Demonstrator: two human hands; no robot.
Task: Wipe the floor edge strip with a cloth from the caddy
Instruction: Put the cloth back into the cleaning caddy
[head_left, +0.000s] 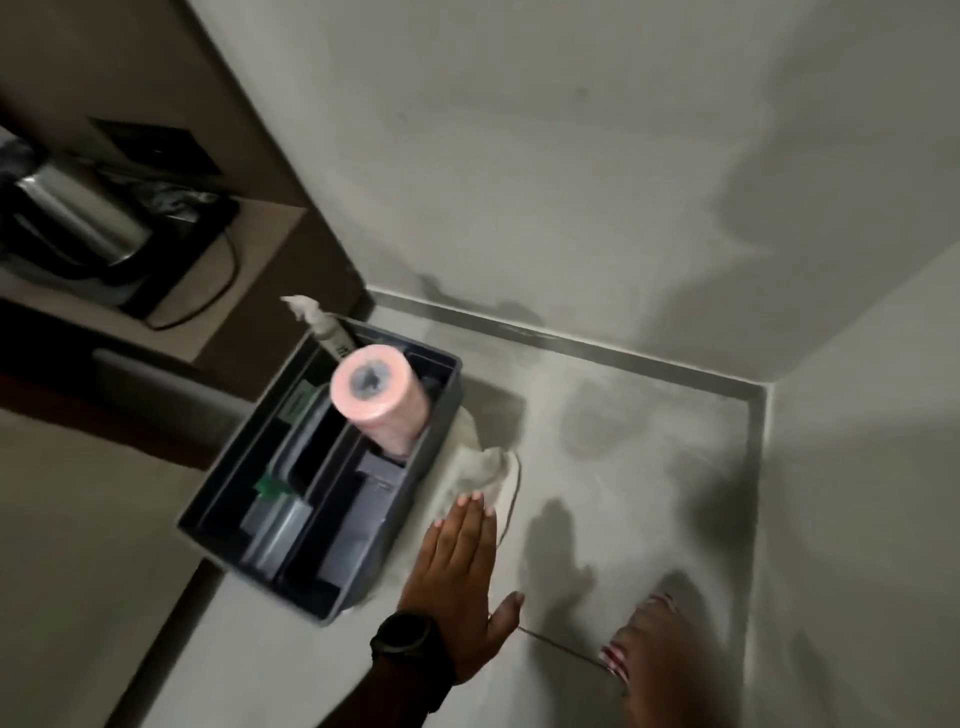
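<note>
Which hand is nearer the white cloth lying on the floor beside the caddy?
The left hand: its fingers are at the white cloth, on its near edge. No right hand clearly shows, only a blurred shape lower right, farther off.

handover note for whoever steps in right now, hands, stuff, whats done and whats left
Left hand: open, flat, fingers stretched toward the white cloth; whether they touch it is unclear.
Right hand: not in view; a bare foot shows at lower right.
The cloth lies crumpled on the floor beside the grey caddy, which holds a pink roll and a spray bottle.
The metal edge strip runs along the wall base around the corner.
Done: cloth is out of the caddy.
Left: pick it up and wipe the strip.
</note>
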